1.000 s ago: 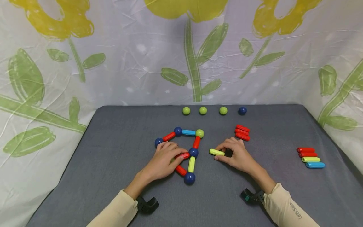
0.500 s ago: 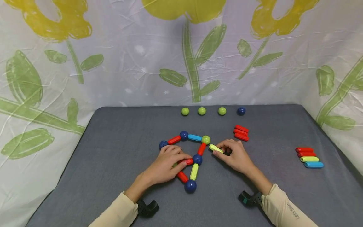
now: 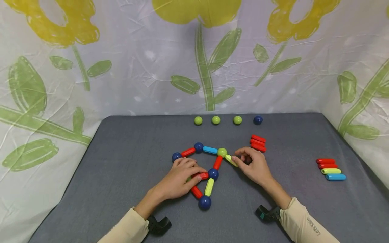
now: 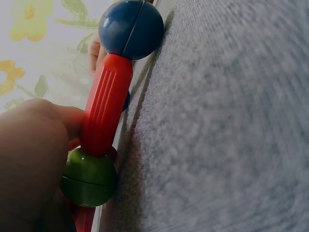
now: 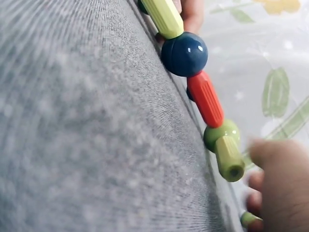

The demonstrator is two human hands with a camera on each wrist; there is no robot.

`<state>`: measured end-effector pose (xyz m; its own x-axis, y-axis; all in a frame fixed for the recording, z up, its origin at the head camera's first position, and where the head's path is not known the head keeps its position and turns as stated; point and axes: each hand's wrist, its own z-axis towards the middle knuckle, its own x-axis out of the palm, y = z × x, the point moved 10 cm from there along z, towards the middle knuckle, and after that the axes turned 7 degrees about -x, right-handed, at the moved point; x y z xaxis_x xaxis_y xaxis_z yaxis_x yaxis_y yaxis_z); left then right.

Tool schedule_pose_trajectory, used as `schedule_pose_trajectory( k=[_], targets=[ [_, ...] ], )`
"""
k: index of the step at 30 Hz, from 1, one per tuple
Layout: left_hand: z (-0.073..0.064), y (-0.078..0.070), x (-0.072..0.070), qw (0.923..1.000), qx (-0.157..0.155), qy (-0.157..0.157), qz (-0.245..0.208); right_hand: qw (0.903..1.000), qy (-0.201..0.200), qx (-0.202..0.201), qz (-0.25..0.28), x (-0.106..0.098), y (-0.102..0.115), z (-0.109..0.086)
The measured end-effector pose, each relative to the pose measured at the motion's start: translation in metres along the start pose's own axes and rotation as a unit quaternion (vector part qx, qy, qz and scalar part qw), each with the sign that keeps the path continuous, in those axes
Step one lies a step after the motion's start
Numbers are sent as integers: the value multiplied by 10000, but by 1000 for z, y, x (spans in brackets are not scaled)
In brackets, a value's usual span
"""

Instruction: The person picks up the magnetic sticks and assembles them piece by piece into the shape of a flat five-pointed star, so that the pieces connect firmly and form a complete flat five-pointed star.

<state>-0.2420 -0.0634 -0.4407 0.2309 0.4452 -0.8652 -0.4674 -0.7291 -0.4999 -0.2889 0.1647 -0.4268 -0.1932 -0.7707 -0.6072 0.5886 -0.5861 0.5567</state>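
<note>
A closed chain of magnetic building rods and balls lies on the table. My left hand grips its inner red rod, thumb on the near side and fingers over the top. Under that hand is a green ball, mostly covered in the head view. A yellow-green rod joins the chain's far-right green ball, its other end free. My right hand is beside this rod; the right wrist view shows a narrow gap between the blurred thumb and it. A blue ball forms the near corner.
Three green balls and a blue ball line the table's far edge. Three red rods lie behind my right hand. Farther right is a stack with two red rods, a yellow-green rod and a blue rod.
The chain has shifted right and nearer with my left hand. The yellow-green rod, earlier pinched apart from it, now meets the green ball, and my right fingers have come off it.
</note>
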Motion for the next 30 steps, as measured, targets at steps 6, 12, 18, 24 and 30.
schedule_pose_trajectory(
  k=[6, 12, 18, 24, 30],
  targets=[
    [0, 1, -4, 9998, -4, -183, 38, 9833, -1333, 684, -1029, -35, -15, -4],
    [0, 6, -9, 9992, -56, -400, 77, 9712, -1017, 1671, -1363, -36, -35, -12],
    [1, 11, -13, 9988, -100, -486, -2, 9811, -706, 1437, -1083, -27, -31, -9],
    [0, 14, -14, 9984, -99, -556, 1, 9976, -656, 144, 186, -15, -7, 0],
    [0, 14, -14, 9984, -118, -553, 46, 9871, 40, -545, 1507, 6, 14, -1]
  ],
)
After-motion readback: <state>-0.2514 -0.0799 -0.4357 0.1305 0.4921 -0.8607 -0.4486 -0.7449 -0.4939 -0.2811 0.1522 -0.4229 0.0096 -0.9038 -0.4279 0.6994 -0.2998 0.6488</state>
